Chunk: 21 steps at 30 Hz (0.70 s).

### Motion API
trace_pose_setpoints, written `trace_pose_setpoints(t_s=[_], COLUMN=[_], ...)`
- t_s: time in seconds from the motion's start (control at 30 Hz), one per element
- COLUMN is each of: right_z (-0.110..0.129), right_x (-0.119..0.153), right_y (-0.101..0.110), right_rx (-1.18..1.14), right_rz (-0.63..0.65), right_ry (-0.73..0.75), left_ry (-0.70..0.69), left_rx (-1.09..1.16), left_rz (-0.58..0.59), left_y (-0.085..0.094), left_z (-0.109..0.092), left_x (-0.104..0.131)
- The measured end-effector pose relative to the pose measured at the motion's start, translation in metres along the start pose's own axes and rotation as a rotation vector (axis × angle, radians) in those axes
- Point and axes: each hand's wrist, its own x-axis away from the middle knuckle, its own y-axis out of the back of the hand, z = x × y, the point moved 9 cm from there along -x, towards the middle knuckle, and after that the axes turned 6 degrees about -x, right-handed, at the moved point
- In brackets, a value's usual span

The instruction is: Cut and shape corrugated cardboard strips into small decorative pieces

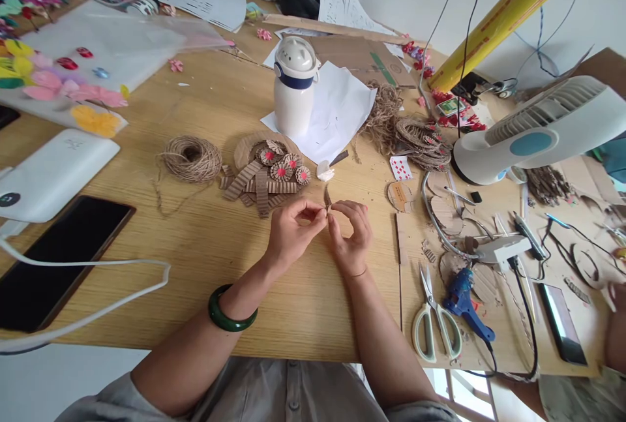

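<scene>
In the head view, the fingers of the left hand [297, 229] and right hand [353, 239] pinch a small brown strip [327, 196] near the middle of the table [215, 278]. Beyond it, a lidded white bottle [292, 102] stands on white paper [337, 109]; its contents are hidden. Corrugated strips [262, 188] and coiled twine [192, 159] lie left, scissors [430, 308] and a blue glue gun [462, 298] near right, a fan [538, 128] far right.

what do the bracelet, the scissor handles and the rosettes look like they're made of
Bracelet: glossy dark green, maybe jade or glass, from its shine. Scissor handles: pale, probably plastic. Rosettes: matte brown corrugated cardboard, by the ridges.
</scene>
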Motion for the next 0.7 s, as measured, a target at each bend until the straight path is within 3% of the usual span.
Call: trace_pose_setpoints(t_s=[0.3, 0.7], right_z=[-0.01, -0.014], right_x=[-0.001, 0.0], right_y=[-0.003, -0.007], right_rx=[-0.179, -0.148], right_rz=[0.015, 0.039], right_ry=[-0.103, -0.118], left_ry=[-0.185, -0.194], left_rx=[-0.176, -0.236], left_rz=[-0.016, -0.02], left_y=[0.002, -0.001], left_z=[-0.015, -0.012], left_x=[0.001, 0.003])
